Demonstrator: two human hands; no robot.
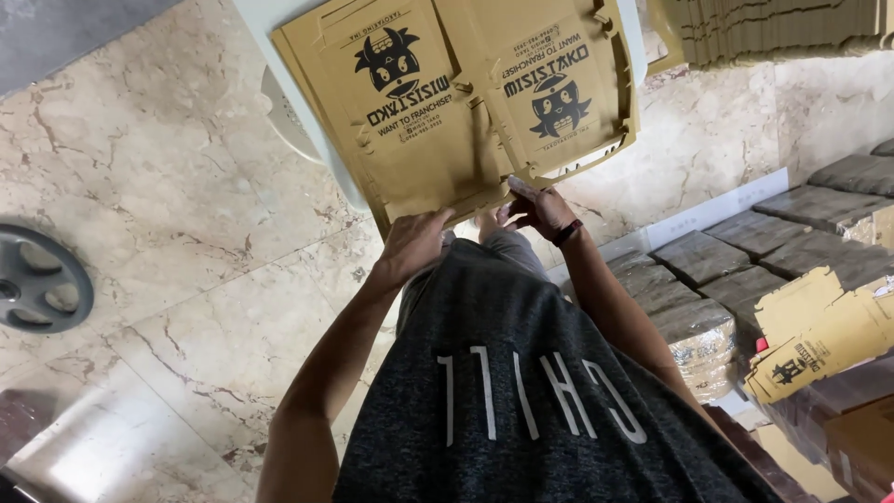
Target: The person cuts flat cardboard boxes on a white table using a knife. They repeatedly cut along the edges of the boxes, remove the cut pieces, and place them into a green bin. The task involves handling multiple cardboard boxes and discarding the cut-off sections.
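A flat, unfolded brown cardboard box blank (447,102) with black printed cartoon figures lies on a pale surface in front of me. My left hand (414,244) grips its near edge at the lower left corner. My right hand (538,207), with a dark band on the wrist, pinches the near edge further right, fingers on the cardboard. The blank is tilted, its die-cut flaps and slots showing along the edges. My dark grey shirt fills the lower middle of the view.
A stack of flat cardboard blanks (773,33) lies at the upper right. Wrapped brown bundles (745,270) line the right side, with a folded printed carton (819,345) on them. A grey round fan base (42,279) sits on the marble floor (186,233) at the left.
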